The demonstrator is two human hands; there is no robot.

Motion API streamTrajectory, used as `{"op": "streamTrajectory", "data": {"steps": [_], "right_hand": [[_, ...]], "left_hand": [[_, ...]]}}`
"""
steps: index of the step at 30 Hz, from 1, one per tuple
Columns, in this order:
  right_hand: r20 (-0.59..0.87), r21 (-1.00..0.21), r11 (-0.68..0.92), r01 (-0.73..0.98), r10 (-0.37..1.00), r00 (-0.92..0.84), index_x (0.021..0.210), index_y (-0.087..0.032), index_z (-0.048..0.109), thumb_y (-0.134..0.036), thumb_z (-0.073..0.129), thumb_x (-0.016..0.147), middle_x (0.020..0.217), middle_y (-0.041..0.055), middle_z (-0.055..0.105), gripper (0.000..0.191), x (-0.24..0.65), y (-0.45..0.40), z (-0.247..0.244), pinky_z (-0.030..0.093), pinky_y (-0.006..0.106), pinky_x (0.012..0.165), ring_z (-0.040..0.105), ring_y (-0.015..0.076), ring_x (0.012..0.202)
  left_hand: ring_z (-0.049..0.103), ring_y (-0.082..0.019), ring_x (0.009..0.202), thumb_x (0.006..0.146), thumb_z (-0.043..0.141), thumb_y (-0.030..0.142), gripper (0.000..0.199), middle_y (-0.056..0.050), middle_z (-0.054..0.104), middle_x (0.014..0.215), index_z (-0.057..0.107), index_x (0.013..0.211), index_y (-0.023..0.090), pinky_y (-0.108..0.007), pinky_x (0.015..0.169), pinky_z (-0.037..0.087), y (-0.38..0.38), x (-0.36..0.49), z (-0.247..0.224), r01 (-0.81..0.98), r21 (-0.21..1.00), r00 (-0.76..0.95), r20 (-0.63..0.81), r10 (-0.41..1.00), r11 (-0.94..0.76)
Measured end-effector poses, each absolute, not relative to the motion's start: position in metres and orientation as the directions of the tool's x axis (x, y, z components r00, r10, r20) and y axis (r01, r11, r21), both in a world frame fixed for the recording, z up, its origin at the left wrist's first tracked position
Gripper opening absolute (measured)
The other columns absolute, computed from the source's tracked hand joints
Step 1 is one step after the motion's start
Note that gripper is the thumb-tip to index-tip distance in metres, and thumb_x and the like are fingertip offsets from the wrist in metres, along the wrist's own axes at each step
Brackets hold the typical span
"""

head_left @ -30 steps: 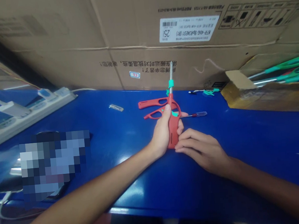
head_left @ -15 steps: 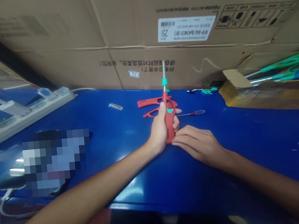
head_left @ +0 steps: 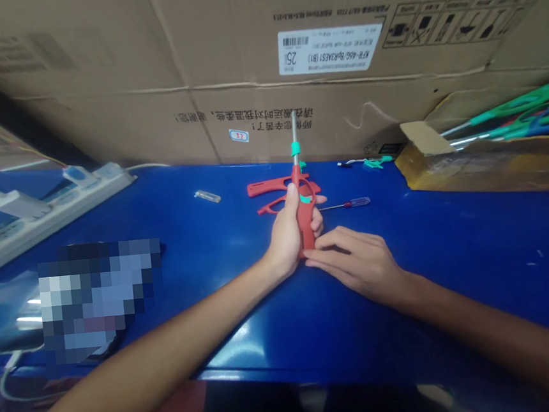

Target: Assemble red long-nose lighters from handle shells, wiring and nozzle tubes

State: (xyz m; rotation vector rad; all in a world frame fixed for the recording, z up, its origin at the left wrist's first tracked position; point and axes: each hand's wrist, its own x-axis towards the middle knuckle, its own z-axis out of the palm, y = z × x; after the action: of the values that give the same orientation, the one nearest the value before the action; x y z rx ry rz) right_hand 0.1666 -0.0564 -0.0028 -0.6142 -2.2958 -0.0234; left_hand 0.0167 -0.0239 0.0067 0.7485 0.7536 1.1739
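Note:
My left hand (head_left: pixel 286 238) is wrapped round the handle of a red long-nosed gas lighter (head_left: pixel 306 219), which stands with its metal tube pointing away from me. A green trigger shows in its finger loop and a green piece sits round the tube. At the lower end of the handle, the fingertips of my right hand (head_left: pixel 363 259) are pinched against the red body. Just behind the lighter lie a red shell piece (head_left: pixel 266 187) and a second red piece with a loop (head_left: pixel 271 207). A screwdriver (head_left: pixel 358 202) with a clear handle rests to the right.
A small clear plastic piece (head_left: pixel 208 196) lies left of the red parts. Green parts with a wire (head_left: pixel 376 162) are at the back. An open carton (head_left: pixel 473 172) holds several green lighters. A power strip (head_left: pixel 59 218) and a pixelated device (head_left: pixel 109 297) are leftward. A large carton (head_left: pixel 222 50) stands behind.
The whole view has shifted slightly. My right fingertips have moved a little further over the lower end of the lighter's handle. My left hand keeps its hold.

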Motion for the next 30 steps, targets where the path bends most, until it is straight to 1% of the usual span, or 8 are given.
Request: {"op": "streamTrajectory", "data": {"steps": [7, 10, 13, 16, 20, 24, 27, 30], "right_hand": [[0.646, -0.098, 0.848, 0.522, 0.453, -0.615, 0.116, -0.019, 0.074, -0.017, 0.068, 0.093, 0.101, 0.007, 0.073, 0.024, 0.171, -0.057, -0.002, 0.052, 0.025, 0.07, 0.064, 0.0141, 0.084], [0.645, -0.057, 0.833, 0.55, 0.452, -0.617, 0.117, -0.023, 0.075, -0.014, 0.066, 0.093, 0.107, 0.0062, 0.073, 0.027, 0.172, -0.058, -0.001, 0.05, 0.025, 0.07, 0.062, 0.0143, 0.085], [0.66, -0.046, 0.838, 0.544, 0.434, -0.613, 0.116, -0.026, 0.076, -0.012, 0.065, 0.094, 0.104, 0.0035, 0.074, 0.028, 0.174, -0.058, -0.001, 0.049, 0.024, 0.069, 0.062, 0.0133, 0.084], [0.685, -0.049, 0.832, 0.553, 0.431, -0.587, 0.115, -0.028, 0.076, -0.012, 0.066, 0.093, 0.097, 0.0006, 0.074, 0.029, 0.179, -0.058, -0.003, 0.049, 0.023, 0.071, 0.061, 0.0117, 0.082], [0.69, -0.008, 0.815, 0.579, 0.424, -0.587, 0.117, -0.032, 0.075, -0.012, 0.067, 0.093, 0.099, -0.0001, 0.073, 0.033, 0.186, -0.056, 0.0, 0.049, 0.023, 0.073, 0.06, 0.0114, 0.082], [0.656, 0.057, 0.852, 0.52, 0.361, -0.663, 0.119, -0.027, 0.073, -0.025, 0.067, 0.094, 0.108, 0.0057, 0.071, 0.026, 0.193, -0.05, 0.011, 0.054, 0.026, 0.071, 0.062, 0.0146, 0.084], [0.671, -0.026, 0.847, 0.531, 0.409, -0.619, 0.134, -0.024, 0.063, -0.029, 0.063, 0.097, 0.116, 0.0098, 0.068, 0.037, 0.205, -0.038, 0.017, 0.058, 0.029, 0.075, 0.066, 0.0176, 0.093], [0.632, -0.165, 0.707, 0.687, 0.611, -0.477, 0.136, -0.022, 0.061, -0.027, 0.06, 0.098, 0.12, 0.0125, 0.065, 0.038, 0.225, -0.016, 0.011, 0.058, 0.038, 0.086, 0.066, 0.0234, 0.104]], "left_hand": [[0.045, -0.01, 0.048, 0.098, 0.035, 0.071, 0.066, 0.003, 0.044, 0.057, 0.064, 0.097, 0.012, -0.021, 0.047, 0.039, -0.02, 0.013, 0.007, -0.592, 0.762, 0.247, -0.138, 0.959, 0.262], [0.043, -0.01, 0.048, 0.098, 0.037, 0.07, 0.063, 0.003, 0.044, 0.058, 0.062, 0.098, 0.012, -0.021, 0.048, 0.04, -0.019, 0.011, 0.007, -0.633, 0.717, 0.287, -0.134, 0.949, 0.293], [0.042, -0.009, 0.049, 0.097, 0.043, 0.069, 0.059, 0.004, 0.043, 0.059, 0.06, 0.096, 0.012, -0.02, 0.048, 0.039, -0.022, 0.011, 0.01, -0.675, 0.644, 0.368, -0.128, 0.921, 0.359], [0.048, -0.009, 0.056, 0.097, 0.049, 0.064, 0.053, 0.002, 0.048, 0.066, 0.06, 0.098, 0.012, -0.019, 0.053, 0.042, -0.027, 0.011, 0.015, -0.693, 0.602, 0.419, -0.11, 0.901, 0.396], [0.055, -0.01, 0.061, 0.097, 0.056, 0.056, 0.044, 0.0, 0.057, 0.076, 0.061, 0.106, 0.013, -0.019, 0.056, 0.045, -0.032, 0.012, 0.015, -0.629, 0.667, 0.445, -0.112, 0.888, 0.399], [0.056, -0.01, 0.061, 0.092, 0.064, 0.055, 0.044, 0.0, 0.06, 0.074, 0.063, 0.107, 0.014, -0.02, 0.057, 0.044, -0.031, 0.014, 0.007, -0.55, 0.769, 0.376, -0.12, 0.919, 0.326], [0.051, -0.009, 0.056, 0.093, 0.063, 0.056, 0.043, 0.002, 0.057, 0.067, 0.063, 0.102, 0.014, -0.02, 0.057, 0.042, -0.029, 0.014, 0.003, -0.518, 0.816, 0.329, -0.085, 0.941, 0.255], [0.044, -0.009, 0.05, 0.097, 0.057, 0.055, 0.04, 0.005, 0.05, 0.059, 0.06, 0.098, 0.015, -0.02, 0.052, 0.037, -0.028, 0.013, 0.004, -0.518, 0.822, 0.335, -0.057, 0.941, 0.234]]}}
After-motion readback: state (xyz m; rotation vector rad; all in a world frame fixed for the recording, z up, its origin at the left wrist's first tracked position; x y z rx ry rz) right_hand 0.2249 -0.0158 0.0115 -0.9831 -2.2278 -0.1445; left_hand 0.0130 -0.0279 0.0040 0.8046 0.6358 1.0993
